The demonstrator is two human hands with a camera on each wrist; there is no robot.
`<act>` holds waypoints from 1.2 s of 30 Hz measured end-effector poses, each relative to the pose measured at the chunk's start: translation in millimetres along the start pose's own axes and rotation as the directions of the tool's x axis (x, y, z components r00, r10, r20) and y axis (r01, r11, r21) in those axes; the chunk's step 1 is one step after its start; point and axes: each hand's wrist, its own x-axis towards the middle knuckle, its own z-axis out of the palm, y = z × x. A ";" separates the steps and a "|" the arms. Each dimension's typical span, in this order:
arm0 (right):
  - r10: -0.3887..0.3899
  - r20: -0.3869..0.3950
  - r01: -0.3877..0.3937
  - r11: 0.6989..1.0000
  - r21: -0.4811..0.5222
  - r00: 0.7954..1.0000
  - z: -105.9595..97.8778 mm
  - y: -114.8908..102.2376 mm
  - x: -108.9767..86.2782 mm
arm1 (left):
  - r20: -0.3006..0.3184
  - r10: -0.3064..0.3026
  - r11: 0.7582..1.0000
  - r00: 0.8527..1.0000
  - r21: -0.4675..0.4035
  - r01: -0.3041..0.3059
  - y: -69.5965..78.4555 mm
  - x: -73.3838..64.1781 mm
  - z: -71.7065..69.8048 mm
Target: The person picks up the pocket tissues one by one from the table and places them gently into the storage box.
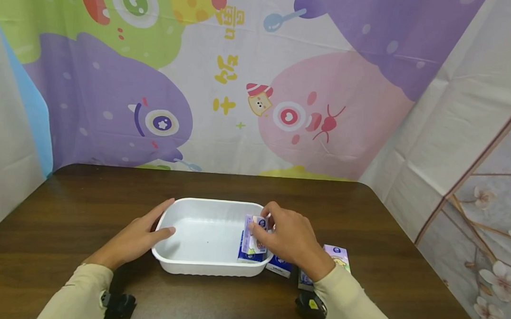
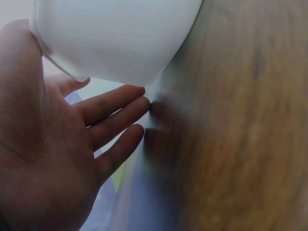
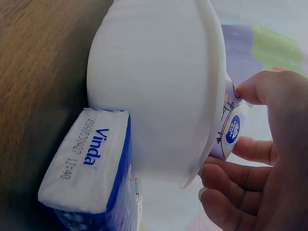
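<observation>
Head view: my left hand (image 1: pixel 133 240) spread at left end of white tray (image 1: pixel 203 270), thumb over rim, fingers straight outside. Inside tray, at right end, blue tissue packet (image 1: pixel 250 258); over it, lilac packet (image 1: pixel 250 246) pinched between thumb and fingers of my right hand (image 1: pixel 293 231). Just outside tray, second blue packet (image 1: pixel 280 266); farther right, another lilac packet (image 1: pixel 336 252).

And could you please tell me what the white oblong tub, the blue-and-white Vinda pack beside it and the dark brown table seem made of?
White oblong tub: probably plastic, softly glossy, with smooth, moulded-looking walls.
Blue-and-white Vinda pack: likely thin plastic film, slightly shiny, puckered along its edges.
Dark brown table: wood or wood-look laminate, low sheen, grain showing.
</observation>
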 end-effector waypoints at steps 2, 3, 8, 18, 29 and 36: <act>-0.002 0.004 0.002 1.000 -0.003 1.000 -0.2 -0.8 -0.4 | 0.000 0.001 1.000 1.000 -0.001 -0.001 -0.3 0.2 0.1; 0.000 0.008 0.000 1.000 -0.004 1.000 -0.3 -1.1 -0.5 | 0.000 0.001 1.000 1.000 -0.001 -0.001 -0.3 0.2 0.1; -0.005 0.012 0.006 1.000 -0.018 1.000 -0.1 -2.1 -0.5 | 0.004 -0.002 1.000 1.000 -0.008 0.002 0.3 0.1 0.0; -0.009 0.024 0.009 1.000 -0.026 1.000 1.2 -3.1 -0.3 | 0.004 0.002 1.000 1.000 -0.011 -0.002 1.2 0.1 0.1; -0.008 0.038 0.010 0.999 -0.042 0.999 1.8 -4.8 0.0 | 0.005 0.011 1.000 1.000 -0.009 -0.011 0.2 1.7 -0.5; -0.032 0.031 0.033 0.998 -0.047 0.999 4.9 -4.0 -0.2 | 0.001 0.012 1.000 1.000 -0.007 -0.012 -1.5 0.5 -0.3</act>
